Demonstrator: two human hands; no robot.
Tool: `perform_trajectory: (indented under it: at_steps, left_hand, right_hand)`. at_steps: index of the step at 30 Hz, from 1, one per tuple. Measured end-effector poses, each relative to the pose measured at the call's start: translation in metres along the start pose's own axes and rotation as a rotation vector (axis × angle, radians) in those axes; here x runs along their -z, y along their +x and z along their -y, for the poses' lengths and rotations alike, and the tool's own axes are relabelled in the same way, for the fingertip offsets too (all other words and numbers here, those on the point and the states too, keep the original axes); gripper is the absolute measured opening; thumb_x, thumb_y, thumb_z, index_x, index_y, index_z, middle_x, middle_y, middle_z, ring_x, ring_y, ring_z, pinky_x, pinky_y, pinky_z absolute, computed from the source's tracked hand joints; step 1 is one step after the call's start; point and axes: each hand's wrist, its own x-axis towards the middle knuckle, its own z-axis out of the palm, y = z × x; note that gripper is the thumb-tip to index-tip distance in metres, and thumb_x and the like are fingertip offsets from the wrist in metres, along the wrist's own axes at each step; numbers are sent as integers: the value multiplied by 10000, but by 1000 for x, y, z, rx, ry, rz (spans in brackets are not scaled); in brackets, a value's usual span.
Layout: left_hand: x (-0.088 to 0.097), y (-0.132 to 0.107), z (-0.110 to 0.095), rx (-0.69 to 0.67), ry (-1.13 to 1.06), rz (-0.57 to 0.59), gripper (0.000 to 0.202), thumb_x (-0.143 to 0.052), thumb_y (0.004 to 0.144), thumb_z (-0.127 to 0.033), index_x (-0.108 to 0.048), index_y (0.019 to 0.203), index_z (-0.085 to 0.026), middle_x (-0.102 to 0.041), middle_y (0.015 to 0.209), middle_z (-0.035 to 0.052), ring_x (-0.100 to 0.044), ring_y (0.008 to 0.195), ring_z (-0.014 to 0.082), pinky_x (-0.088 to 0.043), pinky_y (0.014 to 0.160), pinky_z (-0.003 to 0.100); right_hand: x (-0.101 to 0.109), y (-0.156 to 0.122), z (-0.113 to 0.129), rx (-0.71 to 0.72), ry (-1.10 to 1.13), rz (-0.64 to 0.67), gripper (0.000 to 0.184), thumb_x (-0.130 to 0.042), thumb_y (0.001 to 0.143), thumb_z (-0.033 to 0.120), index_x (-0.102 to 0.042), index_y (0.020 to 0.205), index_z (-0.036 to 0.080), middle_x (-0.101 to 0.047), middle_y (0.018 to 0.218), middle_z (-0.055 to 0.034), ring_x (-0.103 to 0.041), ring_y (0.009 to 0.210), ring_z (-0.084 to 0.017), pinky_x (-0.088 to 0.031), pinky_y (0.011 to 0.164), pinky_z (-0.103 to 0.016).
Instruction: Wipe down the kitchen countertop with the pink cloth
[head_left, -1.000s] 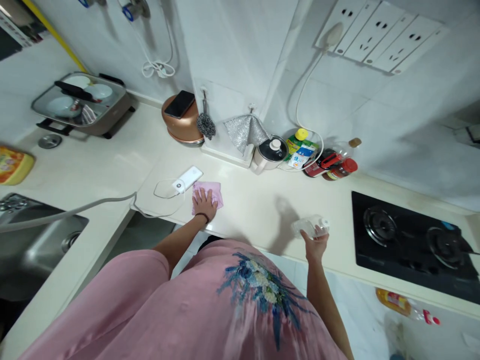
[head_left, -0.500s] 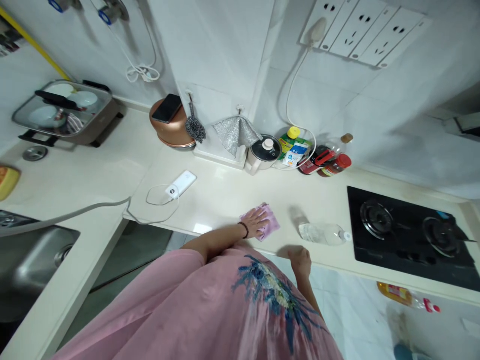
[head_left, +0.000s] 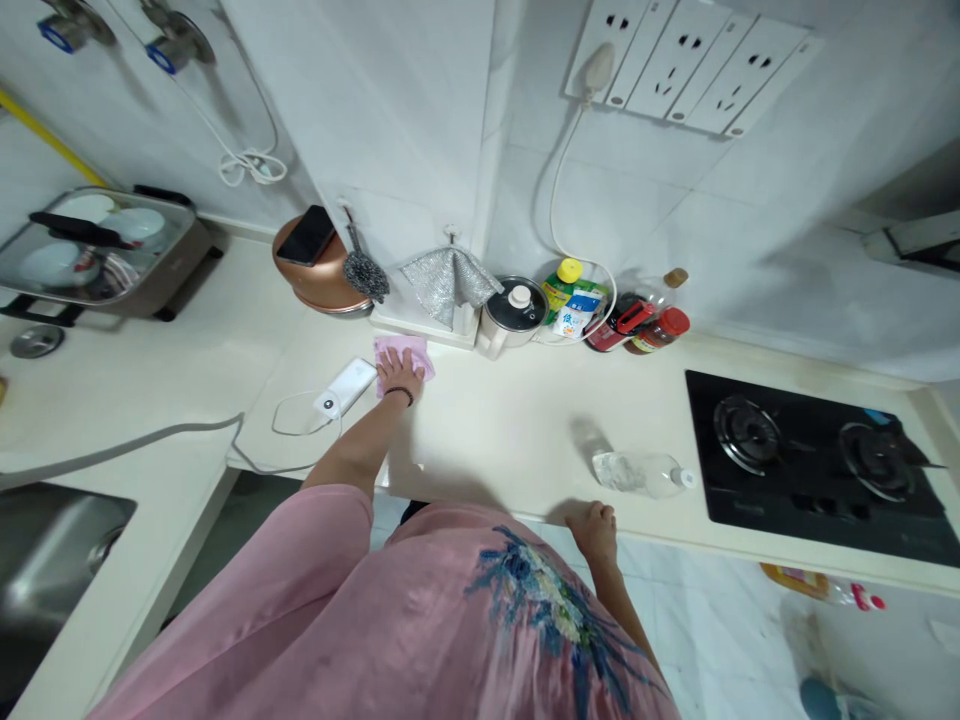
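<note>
My left hand (head_left: 400, 374) lies flat on a pink cloth (head_left: 417, 350), fingers spread, pressing it to the countertop (head_left: 487, 430). Just left of the cloth is a white power bank or phone-like device (head_left: 346, 388) with a white cable looped around it. My right hand (head_left: 595, 532) rests at the front edge of the counter, its fingers curled in and nothing visible in them. Close above that hand, a clear plastic bottle (head_left: 641, 474) with a white cap lies on its side.
A black gas stove (head_left: 810, 470) is set in at the right. Along the wall stand a small lidded pot (head_left: 517, 315), several condiment containers and a copper-coloured pot (head_left: 319, 275) with a black phone on top. At left are an electric pan (head_left: 172, 265) and a sink (head_left: 60, 570).
My left hand has slid the pink cloth leftward and back toward the wall, beside the white device. My right hand stays at the counter edge. The view has shifted slightly.
</note>
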Motion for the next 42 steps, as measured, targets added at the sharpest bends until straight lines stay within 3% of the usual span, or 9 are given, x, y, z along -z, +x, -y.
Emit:
perform_trajectory:
  at_steps: [4, 10, 14, 17, 22, 27, 35, 39, 42]
  left_hand:
    - [-27, -34, -57, -47, 8, 8, 767, -316, 1061, -494, -165, 1732, -155, 29, 1794, 134, 90, 1635, 402, -4, 1306, 627]
    - [-90, -124, -173, -623, 56, 184, 783, -434, 1013, -523, -249, 1722, -247, -24, 1800, 62, 106, 1640, 367, 3, 1315, 605]
    - [-103, -135, -224, -926, 68, 223, 776, -487, 987, -518, -293, 1707, -306, -92, 1796, 6, 97, 1651, 303, 5, 1326, 565]
    - [-88, -105, -237, -840, 38, 217, 778, -449, 1002, -501, -272, 1715, -244, -71, 1797, 55, 81, 1652, 308, 0, 1327, 554]
    - [-59, -51, -226, -392, -27, 170, 827, -376, 1023, -479, -151, 1728, -109, -85, 1787, 164, 52, 1640, 403, 42, 1302, 630]
    - [-67, -49, -229, -223, -56, 143, 821, -284, 1054, -460, -23, 1723, -62, -109, 1776, 195, 96, 1636, 393, 43, 1292, 669]
    - [-102, -83, -295, -562, -83, 114, 803, -422, 1018, -456, -171, 1735, -195, -2, 1798, 78, 185, 1624, 354, 103, 1290, 654]
    - [-125, -135, -316, -797, -48, 195, 782, -456, 1002, -472, -263, 1718, -223, -18, 1799, 44, 190, 1622, 346, 103, 1306, 624]
    - [-142, -179, -306, -956, -10, 228, 766, -468, 1006, -492, -317, 1703, -214, -38, 1796, 66, 163, 1628, 345, 85, 1318, 602]
  right_hand:
    - [2, -1, 2, 8, -15, 2, 620, -597, 890, 467, -570, 1371, 77, -601, 1321, -247, -517, 1276, -369, -385, 1090, -472]
    - [0, 5, 2, -5, -12, 43, 664, -606, 858, 449, -570, 1357, 11, -602, 1330, -294, -525, 1278, -406, -392, 1087, -481]
    - [0, 7, 1, -19, -8, 72, 710, -634, 832, 480, -585, 1344, -10, -611, 1319, -299, -545, 1248, -420, -415, 1079, -466]
    - [1, 1, 3, -5, 10, 25, 700, -604, 860, 466, -565, 1384, 4, -591, 1361, -290, -524, 1297, -419, -401, 1104, -466]
    - [0, -8, 6, 0, -22, -22, 623, -596, 890, 416, -561, 1420, 90, -587, 1388, -252, -458, 1373, -392, -369, 1133, -517]
    - [-5, -8, 5, 14, -25, -35, 620, -604, 899, 415, -563, 1430, 96, -568, 1410, -258, -397, 1423, -395, -368, 1133, -538]
    - [-6, -9, 4, -13, 27, 15, 670, -569, 912, 382, -494, 1474, 26, -462, 1498, -304, -332, 1490, -406, -319, 1188, -525]
    - [-6, -10, 4, 1, 41, -26, 672, -566, 904, 380, -495, 1475, 34, -494, 1474, -297, -349, 1468, -414, -328, 1178, -535]
    - [-6, -10, 5, -2, 35, -20, 690, -560, 894, 375, -480, 1487, 29, -509, 1471, -305, -362, 1457, -430, -315, 1177, -557]
